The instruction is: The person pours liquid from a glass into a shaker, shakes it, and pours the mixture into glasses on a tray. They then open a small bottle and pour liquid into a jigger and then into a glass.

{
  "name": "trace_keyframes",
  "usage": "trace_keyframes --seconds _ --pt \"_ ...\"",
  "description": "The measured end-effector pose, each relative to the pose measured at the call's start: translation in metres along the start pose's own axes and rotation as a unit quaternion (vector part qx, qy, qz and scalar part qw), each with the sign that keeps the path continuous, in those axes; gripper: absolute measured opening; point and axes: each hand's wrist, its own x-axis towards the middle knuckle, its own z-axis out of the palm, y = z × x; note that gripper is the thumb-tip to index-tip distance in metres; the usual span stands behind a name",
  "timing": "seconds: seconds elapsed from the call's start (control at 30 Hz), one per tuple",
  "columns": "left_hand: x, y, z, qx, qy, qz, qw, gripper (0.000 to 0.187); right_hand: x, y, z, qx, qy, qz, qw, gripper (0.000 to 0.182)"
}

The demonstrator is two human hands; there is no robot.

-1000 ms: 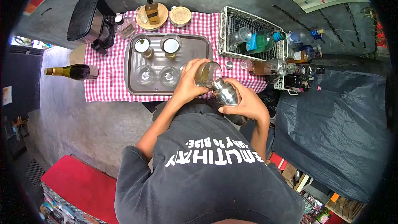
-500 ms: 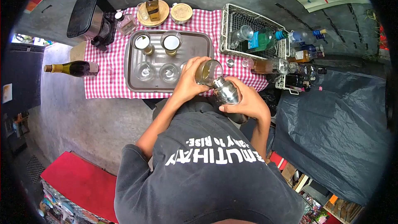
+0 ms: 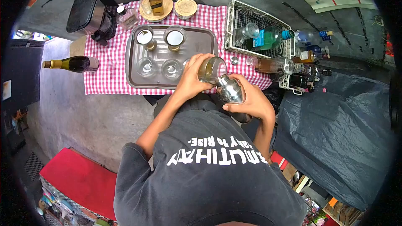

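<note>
My left hand (image 3: 193,78) is wrapped round a clear drinking glass (image 3: 217,68), tilted, with some yellowish liquid inside. In my right hand (image 3: 253,104) is a silver cocktail shaker (image 3: 230,91), tipped so its top meets the rim of the glass. I cannot make out a stream between them. Beside my left hand lies a brown serving tray (image 3: 197,37). On it stand a glass with a pale-topped drink (image 3: 145,37), a similar filled glass (image 3: 174,39), and two clear glasses, one at the left (image 3: 146,67) and one nearer my hand (image 3: 171,70).
A wire basket (image 3: 229,29) with bottles stands at the right, more bottles beside it. A small metal cap (image 3: 234,60) lies near the glass. Behind the tray are a whisky bottle (image 3: 156,4) and lidded cup (image 3: 185,8); leftward, a wine bottle (image 3: 75,64) and black appliance (image 3: 86,10).
The camera view has shifted slightly. Both hands keep their hold, and the shaker stays tipped against the glass with little visible movement.
</note>
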Motion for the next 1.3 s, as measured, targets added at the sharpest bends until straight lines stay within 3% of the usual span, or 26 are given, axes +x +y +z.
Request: trace_keyframes --seconds 0.37,1.3 --pt "-0.002 -0.005 -0.001 -0.044 0.006 0.004 0.999 0.08 0.0 -0.008 -0.002 -0.047 0.002 0.006 0.999 0.082" --pt "0.002 0.003 -0.005 -0.025 -0.015 0.005 1.0 0.079 -0.004 -0.02 -0.003 -0.046 0.012 0.024 0.999 0.086"
